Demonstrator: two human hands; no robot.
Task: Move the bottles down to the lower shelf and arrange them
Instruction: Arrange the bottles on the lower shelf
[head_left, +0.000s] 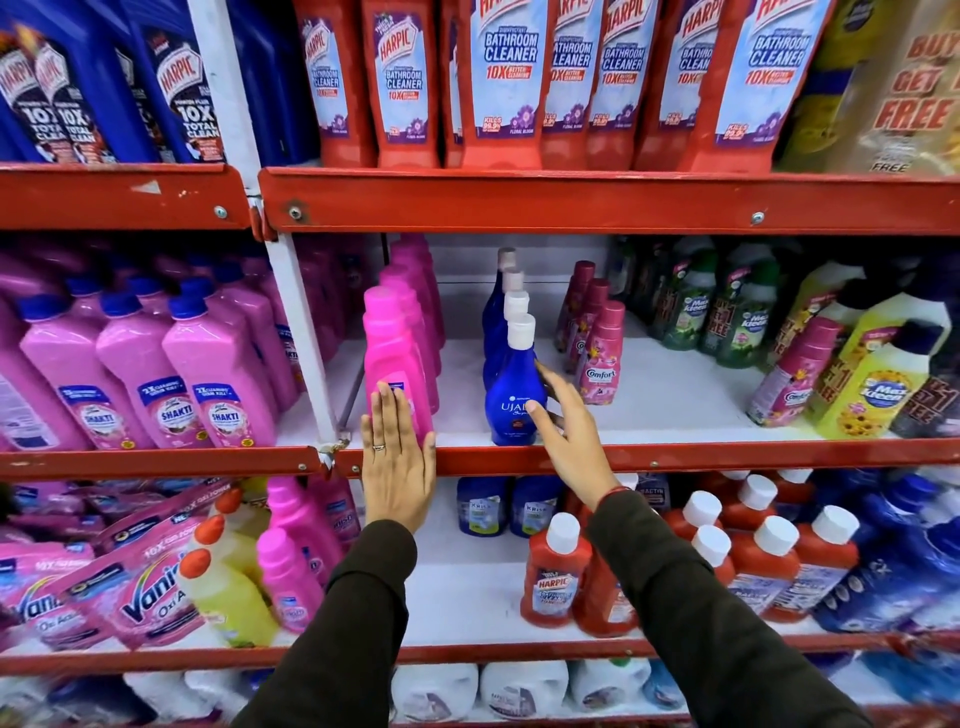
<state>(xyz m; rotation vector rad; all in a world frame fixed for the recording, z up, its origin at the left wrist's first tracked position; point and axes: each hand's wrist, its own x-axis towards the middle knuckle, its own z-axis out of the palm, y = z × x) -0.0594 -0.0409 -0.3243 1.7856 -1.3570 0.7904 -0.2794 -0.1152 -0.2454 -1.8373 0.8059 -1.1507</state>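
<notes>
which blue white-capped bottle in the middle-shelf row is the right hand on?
The front one, labelled Ujala, at the shelf edge. The right hand rests open on its right side; the three bottles behind it are untouched.

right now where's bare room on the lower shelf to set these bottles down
The widest bare patch on the lower shelf lies between the pink bottles and the red Harpic bottles, in front of the small blue Krisa bottles. Left of it is crowded with Vanish pouches and yellow bottles; right of it, red and blue bottles pack tightly.
</notes>
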